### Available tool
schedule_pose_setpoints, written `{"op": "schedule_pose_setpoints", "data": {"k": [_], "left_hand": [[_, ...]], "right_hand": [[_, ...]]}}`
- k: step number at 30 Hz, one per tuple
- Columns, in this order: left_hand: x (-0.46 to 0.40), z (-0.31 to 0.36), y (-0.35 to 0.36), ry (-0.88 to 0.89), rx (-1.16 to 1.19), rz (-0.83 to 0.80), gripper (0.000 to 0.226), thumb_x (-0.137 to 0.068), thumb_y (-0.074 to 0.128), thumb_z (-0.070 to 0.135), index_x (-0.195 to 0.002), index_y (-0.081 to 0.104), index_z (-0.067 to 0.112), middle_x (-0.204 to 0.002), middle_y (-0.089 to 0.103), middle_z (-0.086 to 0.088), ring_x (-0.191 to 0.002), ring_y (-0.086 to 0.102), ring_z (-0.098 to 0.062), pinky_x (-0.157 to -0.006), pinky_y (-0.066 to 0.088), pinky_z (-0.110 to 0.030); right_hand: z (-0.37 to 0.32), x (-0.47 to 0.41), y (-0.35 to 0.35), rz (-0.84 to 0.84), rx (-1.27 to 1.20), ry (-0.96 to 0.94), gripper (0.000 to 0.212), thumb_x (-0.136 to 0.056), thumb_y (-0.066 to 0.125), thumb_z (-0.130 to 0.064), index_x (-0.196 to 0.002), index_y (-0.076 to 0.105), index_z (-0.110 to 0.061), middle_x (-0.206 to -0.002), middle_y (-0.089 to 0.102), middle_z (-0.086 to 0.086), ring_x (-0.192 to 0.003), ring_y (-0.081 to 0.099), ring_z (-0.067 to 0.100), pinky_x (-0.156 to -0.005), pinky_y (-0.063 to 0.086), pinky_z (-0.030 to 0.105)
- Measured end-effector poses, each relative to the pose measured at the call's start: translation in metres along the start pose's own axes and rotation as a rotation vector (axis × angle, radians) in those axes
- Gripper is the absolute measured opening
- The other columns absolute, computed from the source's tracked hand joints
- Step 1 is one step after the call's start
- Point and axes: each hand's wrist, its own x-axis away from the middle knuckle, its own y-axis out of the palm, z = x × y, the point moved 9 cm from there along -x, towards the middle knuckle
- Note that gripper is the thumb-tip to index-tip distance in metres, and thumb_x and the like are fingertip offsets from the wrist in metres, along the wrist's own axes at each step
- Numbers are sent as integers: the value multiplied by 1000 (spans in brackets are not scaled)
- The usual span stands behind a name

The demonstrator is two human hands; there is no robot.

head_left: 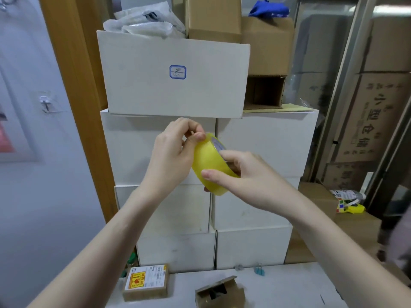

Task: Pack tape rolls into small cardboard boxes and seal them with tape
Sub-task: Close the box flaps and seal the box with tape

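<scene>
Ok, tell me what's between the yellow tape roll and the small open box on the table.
Nothing visible: both hands hold the tape roll in the air, above the open cardboard box; only bare space lies between them.

White table [289, 285] along the bottom of the frame: a sealed labelled parcel [145, 282] at lower left, an open small cardboard box [220, 293] bottom centre, blue binder clips [259, 270] behind it.
</scene>
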Motion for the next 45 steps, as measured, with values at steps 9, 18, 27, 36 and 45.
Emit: {"op": "schedule_pose_setpoints", "data": {"k": [9, 18, 27, 36, 45], "left_hand": [[24, -5, 22, -16, 0, -91, 18, -93, 46, 0, -83, 51, 13, -73, 55, 7, -72, 53, -16, -67, 38, -15], [67, -63, 70, -397, 116, -471, 10, -91, 62, 15, -83, 63, 21, -77, 67, 7, -66, 65, 2, -69, 47, -12], [117, -105, 95, -423, -76, -438, 24, -80, 70, 6, -100, 63, 17, -98, 62, 7, -66, 66, -15, -66, 41, -11], [180, -163, 116, -741, -13, -455, 28, -82, 70, 9, -106, 64, 22, -69, 70, 10, -65, 62, 4, -58, 39, -5], [241, -192, 143, -922, -61, -428, 28, -82, 62, 2, -89, 38, 15, -71, 70, -3, -63, 57, -14, -56, 42, -22]], "right_hand": [[52, 4, -6, 92, 67, 171, 28, -93, 55, -37, -77, 61, -15, -62, 71, 0, -61, 69, 12, -60, 50, 25], [127, 33, 38, -105, -96, 330, 30, -95, 54, -33, -80, 60, -9, -63, 71, 7, -57, 70, 21, -54, 53, 24], [182, 52, 83, -290, -255, 426, 22, -93, 58, -34, -85, 56, -14, -64, 70, 3, -57, 67, 17, -59, 54, 28], [227, 67, 109, -352, -158, 451, 32, -94, 57, -32, -95, 58, 0, -77, 72, 9, -67, 71, 22, -55, 50, 25], [295, 71, 144, -354, 163, 515, 39, -88, 61, -41, -78, 64, -4, -57, 55, -1, -49, 55, 0, -43, 35, 15]]}}
